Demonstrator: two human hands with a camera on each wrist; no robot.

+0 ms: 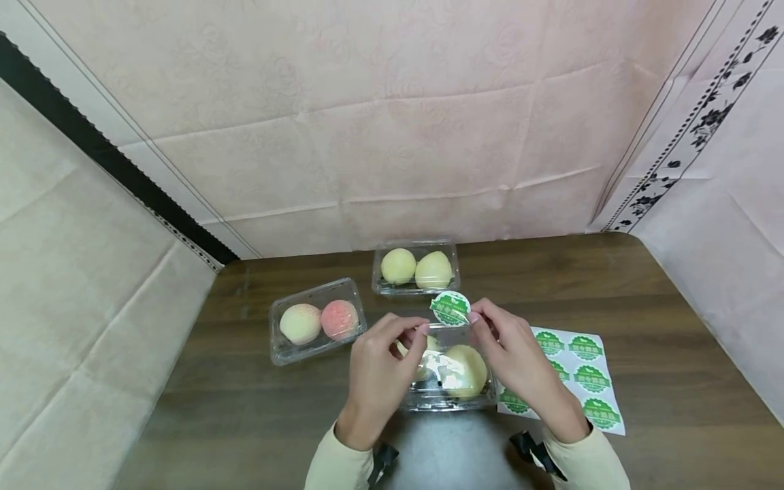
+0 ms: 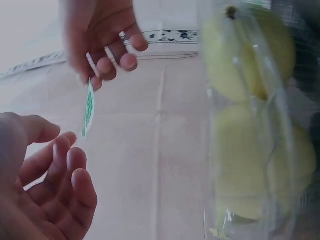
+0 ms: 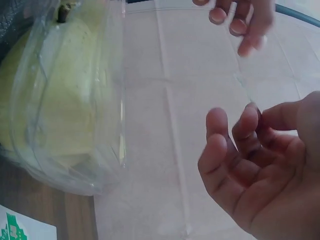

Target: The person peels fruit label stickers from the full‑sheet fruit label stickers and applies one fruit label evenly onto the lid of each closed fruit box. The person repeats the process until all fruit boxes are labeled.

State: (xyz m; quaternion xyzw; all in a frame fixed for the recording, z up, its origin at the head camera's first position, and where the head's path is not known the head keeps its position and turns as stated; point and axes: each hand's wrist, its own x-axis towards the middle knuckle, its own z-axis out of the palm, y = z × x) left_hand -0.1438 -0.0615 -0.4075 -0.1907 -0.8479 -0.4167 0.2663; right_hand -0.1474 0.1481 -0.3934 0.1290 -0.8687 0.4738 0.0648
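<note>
My right hand [image 1: 517,350] pinches a round green-and-white sticker [image 1: 450,308] by its right edge, between thumb and index finger. Seen edge-on in the left wrist view, the sticker [image 2: 89,107] hangs from the right fingertips. My left hand [image 1: 382,371] is close to the sticker's other side, fingers loosely bent, thumb and index tips slightly apart with nothing between them. Below both hands stands a closed clear plastic box [image 1: 450,401] with pale yellow-green peach-like fruits [image 1: 467,371] inside; the hands partly cover it.
A sheet of green stickers [image 1: 591,378] lies on the table right of the box, partly under the right hand. At the left is a clear box [image 1: 284,355] with one pale and one pink fruit. Another box [image 1: 380,282] with two pale fruits stands behind, near the cloth-covered wall [image 1: 392,136].
</note>
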